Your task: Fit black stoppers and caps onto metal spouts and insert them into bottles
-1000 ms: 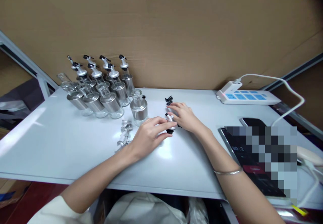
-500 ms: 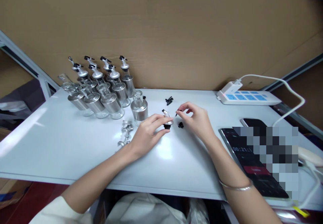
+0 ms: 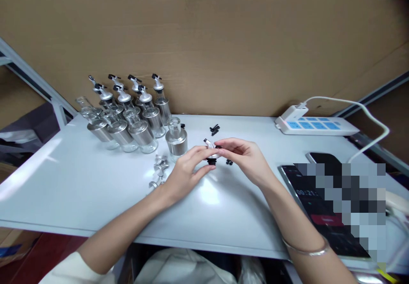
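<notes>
Between thumb and fingers, my left hand (image 3: 190, 171) grips a silver pour spout (image 3: 211, 155) with a black ribbed stopper at its base, held just above the table. My right hand (image 3: 247, 158) pinches a small black part (image 3: 218, 146) against the spout's side; the fingertips mostly cover it. Several black plastic pieces (image 3: 214, 129) lie beyond the hands, and small black caps (image 3: 229, 162) sit under my right hand. Loose silver spout pieces (image 3: 159, 169) are left of my left wrist. An uncapped glass bottle with a steel sleeve (image 3: 176, 142) stands behind my left hand.
Grouped at the back left are several bottles (image 3: 140, 132), some with spouts fitted, some open-necked. A white power strip (image 3: 319, 125) with a plugged cable lies at the back right. A phone showing a timer (image 3: 311, 207) rests beside my right forearm. Cardboard (image 3: 204, 45) backs the table.
My right hand has moved left, bringing the small black part from beside the spout up against it. My left hand keeps its grip on the spout in nearly the same place.
</notes>
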Demonstrator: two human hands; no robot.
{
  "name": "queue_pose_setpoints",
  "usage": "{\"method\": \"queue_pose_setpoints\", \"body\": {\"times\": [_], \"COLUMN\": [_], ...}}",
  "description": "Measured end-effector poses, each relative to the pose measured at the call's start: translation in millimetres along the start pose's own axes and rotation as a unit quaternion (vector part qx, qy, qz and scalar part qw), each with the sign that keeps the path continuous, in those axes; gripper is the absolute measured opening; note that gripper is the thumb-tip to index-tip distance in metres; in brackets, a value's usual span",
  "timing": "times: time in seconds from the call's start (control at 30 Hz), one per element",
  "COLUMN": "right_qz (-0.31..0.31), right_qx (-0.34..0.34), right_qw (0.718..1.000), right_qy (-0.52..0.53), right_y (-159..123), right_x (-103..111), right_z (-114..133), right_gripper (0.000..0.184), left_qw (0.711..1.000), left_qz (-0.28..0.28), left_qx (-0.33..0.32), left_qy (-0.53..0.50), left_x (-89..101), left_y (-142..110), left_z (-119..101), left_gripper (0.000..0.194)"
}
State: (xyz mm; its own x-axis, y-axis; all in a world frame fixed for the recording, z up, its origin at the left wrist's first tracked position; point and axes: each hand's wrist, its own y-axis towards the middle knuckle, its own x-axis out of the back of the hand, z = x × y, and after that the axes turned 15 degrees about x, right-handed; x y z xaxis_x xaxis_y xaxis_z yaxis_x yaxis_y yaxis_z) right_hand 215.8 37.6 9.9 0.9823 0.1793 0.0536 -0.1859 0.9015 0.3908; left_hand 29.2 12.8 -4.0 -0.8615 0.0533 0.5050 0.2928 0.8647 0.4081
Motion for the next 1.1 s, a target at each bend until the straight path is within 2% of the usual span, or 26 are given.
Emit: {"method": "queue_pose_setpoints", "body": {"times": [0.23, 0.43, 0.53, 0.63, 0.7, 0.9, 1.1], "right_qz": [-0.062, -0.106, -0.134, -0.154, -0.154, -0.149, -0.125], "right_qx": [0.070, 0.051, 0.053, 0.053, 0.052, 0.051, 0.057], "right_qw": [0.995, 0.993, 0.989, 0.984, 0.984, 0.986, 0.990], "right_qy": [-0.018, 0.009, 0.039, 0.077, 0.074, 0.055, 0.017], "right_y": [0.0, 1.9, 3.0, 3.0, 2.6, 1.6, -0.1], "right_x": [-4.8, -0.5, 3.0, 5.2, 5.5, 4.4, 5.2], "right_z": [4.7, 6.5, 4.2, 2.0, 1.9, 2.6, 3.3], "right_gripper": [0.017, 0.016, 0.021, 0.017, 0.013, 0.007, 0.007], "left_qw": [1.000, 0.998, 0.998, 0.997, 0.997, 0.998, 0.996], "left_qz": [0.013, 0.047, 0.065, 0.064, 0.060, 0.060, 0.087], "left_qx": [-0.018, -0.017, -0.021, 0.025, 0.044, 0.000, -0.011], "left_qy": [0.006, 0.025, 0.008, -0.020, -0.023, 0.002, 0.013], "left_x": [1.3, 1.9, 0.3, -1.5, -1.8, 0.8, 2.1], "left_y": [0.8, 1.1, -0.4, -2.7, -3.4, -0.9, 0.1], "left_z": [-2.4, -2.5, -0.8, 1.4, 2.9, 3.4, -0.7], "left_gripper": [0.031, 0.029, 0.038, 0.059, 0.065, 0.062, 0.065]}}
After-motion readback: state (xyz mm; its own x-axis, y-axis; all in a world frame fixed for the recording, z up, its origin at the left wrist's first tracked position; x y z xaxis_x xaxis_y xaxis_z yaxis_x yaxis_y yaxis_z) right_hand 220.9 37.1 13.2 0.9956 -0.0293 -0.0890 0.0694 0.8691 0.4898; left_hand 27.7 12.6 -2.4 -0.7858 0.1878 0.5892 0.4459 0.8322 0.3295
